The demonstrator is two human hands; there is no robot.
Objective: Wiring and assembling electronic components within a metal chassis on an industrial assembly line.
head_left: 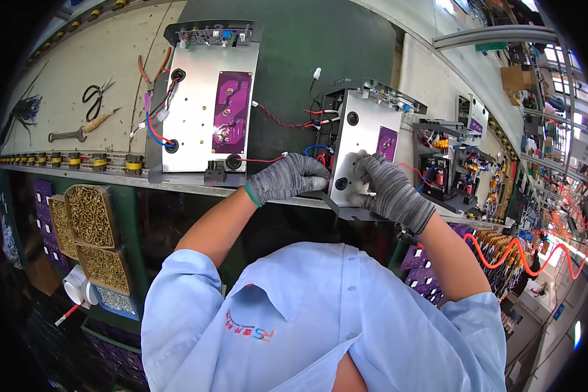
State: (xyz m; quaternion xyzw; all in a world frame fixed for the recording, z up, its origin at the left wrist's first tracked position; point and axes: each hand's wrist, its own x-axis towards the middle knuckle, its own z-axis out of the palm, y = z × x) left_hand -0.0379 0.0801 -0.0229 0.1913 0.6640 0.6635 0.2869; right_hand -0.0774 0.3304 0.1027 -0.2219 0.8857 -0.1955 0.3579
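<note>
A metal chassis with a bright plate, dark round grommets and a purple circuit board stands tilted at the bench's front edge. My left hand, in a grey knitted glove, is at its left side with curled fingers by the blue and red wires; what they grip is hidden. My right hand, also gloved, bends over the plate's lower right part, fingers drawn together near a small pale piece I cannot make out. Left of my hands lies a larger chassis with a purple board, grommets and loose wires.
Pliers, scissors, a wrench and a wooden-handled pointed tool lie at the left. Trays of brass screws are below the bench edge. More open assemblies stand right, near a coiled orange hose.
</note>
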